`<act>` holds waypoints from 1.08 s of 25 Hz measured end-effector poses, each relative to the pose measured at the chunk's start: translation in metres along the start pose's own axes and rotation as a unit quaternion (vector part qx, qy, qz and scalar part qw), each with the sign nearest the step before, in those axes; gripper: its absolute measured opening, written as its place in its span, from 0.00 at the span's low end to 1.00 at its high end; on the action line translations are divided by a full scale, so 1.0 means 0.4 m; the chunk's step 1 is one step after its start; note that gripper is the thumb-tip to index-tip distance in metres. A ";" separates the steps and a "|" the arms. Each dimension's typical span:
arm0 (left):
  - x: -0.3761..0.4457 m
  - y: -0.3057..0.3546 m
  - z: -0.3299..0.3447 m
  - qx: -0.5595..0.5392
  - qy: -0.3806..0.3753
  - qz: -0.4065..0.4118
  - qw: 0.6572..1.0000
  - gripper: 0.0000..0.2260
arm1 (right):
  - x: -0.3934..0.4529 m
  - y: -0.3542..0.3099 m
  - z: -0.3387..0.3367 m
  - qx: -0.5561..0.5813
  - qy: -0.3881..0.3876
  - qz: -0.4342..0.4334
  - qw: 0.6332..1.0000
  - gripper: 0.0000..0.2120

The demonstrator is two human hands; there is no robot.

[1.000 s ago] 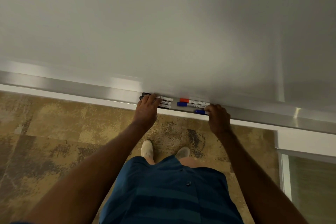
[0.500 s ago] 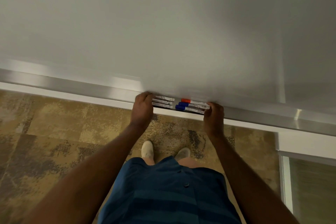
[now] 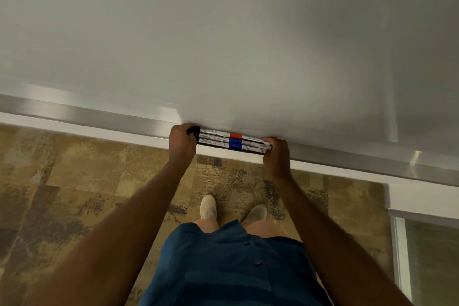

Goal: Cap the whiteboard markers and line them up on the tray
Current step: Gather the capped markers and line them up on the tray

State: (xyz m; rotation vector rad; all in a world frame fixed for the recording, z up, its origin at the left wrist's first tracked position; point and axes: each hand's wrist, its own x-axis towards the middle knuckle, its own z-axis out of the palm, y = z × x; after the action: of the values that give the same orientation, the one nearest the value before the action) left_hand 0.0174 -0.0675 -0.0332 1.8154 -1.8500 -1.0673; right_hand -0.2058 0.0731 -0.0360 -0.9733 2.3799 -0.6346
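Observation:
Several capped markers lie in rows on the aluminium tray point(image 3: 104, 117) under the whiteboard point(image 3: 223, 32). The left group of white barrels point(image 3: 213, 136) has a black cap point(image 3: 196, 129) showing beside my fingers. Butted end to end against it is the right group, with a red cap point(image 3: 235, 135) at the back and two blue caps point(image 3: 235, 144) in front. My left hand point(image 3: 182, 143) curls over the left ends of the markers. My right hand point(image 3: 277, 156) curls over the right ends. Both hands press on the bundle from opposite sides.
The tray runs the full width of the view, tilting down to the right. Below it lie a patterned brown carpet point(image 3: 74, 194), my shoes point(image 3: 208, 206) and blue shorts. A white frame with glass point(image 3: 422, 243) stands at the lower right.
Both hands have slid toward each other along the tray. The gap between the black-capped group and the red and blue group has closed, so the markers now touch end to end.

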 end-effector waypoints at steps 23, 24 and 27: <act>0.130 -0.205 -0.294 -0.021 0.032 -0.095 0.995 0.18 | -0.052 -0.316 0.237 -0.008 -0.096 -0.005 0.995 0.24; 0.127 -0.204 -0.296 -0.013 0.027 -0.090 0.996 0.18 | -0.051 -0.318 0.233 -0.008 -0.103 0.000 0.995 0.24; 0.120 -0.204 -0.300 0.005 0.015 -0.068 0.998 0.17 | -0.046 -0.314 0.219 -0.017 -0.131 0.001 0.991 0.23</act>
State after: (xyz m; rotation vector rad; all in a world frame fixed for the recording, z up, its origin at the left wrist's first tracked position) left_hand 0.1525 -0.1383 -0.0239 1.9753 -1.7396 -1.0726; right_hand -0.0787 -0.0135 -0.0264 -1.0015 2.1646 -0.4371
